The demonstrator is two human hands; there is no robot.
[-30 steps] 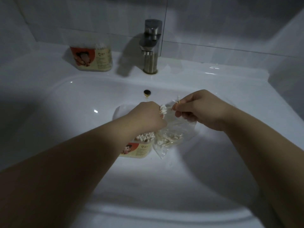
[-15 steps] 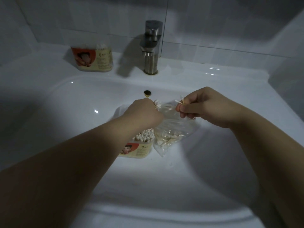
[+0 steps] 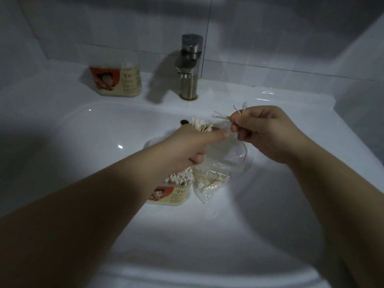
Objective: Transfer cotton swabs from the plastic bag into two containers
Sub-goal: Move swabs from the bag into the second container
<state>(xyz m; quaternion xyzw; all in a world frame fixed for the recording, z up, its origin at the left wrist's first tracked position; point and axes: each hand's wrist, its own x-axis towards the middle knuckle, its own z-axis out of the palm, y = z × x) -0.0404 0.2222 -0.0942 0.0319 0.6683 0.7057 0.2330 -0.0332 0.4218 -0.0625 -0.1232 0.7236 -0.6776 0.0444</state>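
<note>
A clear plastic bag (image 3: 216, 175) with cotton swabs in its bottom lies in the sink basin. Beside it on the left stands an open container (image 3: 172, 194) with a red-and-cream label, packed with upright swabs. My left hand (image 3: 193, 146) hovers over that container and grips a bundle of swabs (image 3: 200, 126), white tips pointing up. My right hand (image 3: 261, 129) is raised above the bag and pinches several swabs (image 3: 234, 114) between thumb and fingers. A second, same-labelled container (image 3: 116, 81) stands on the ledge at the back left.
A steel faucet (image 3: 189, 67) rises at the back centre of the white sink (image 3: 83, 125). The overflow hole (image 3: 183, 122) shows just behind my left hand. Tiled walls close in behind and on the right.
My right hand has risen and moved right, drawing a few swabs up and away from the bag. My left hand has lifted slightly with its bundle.
</note>
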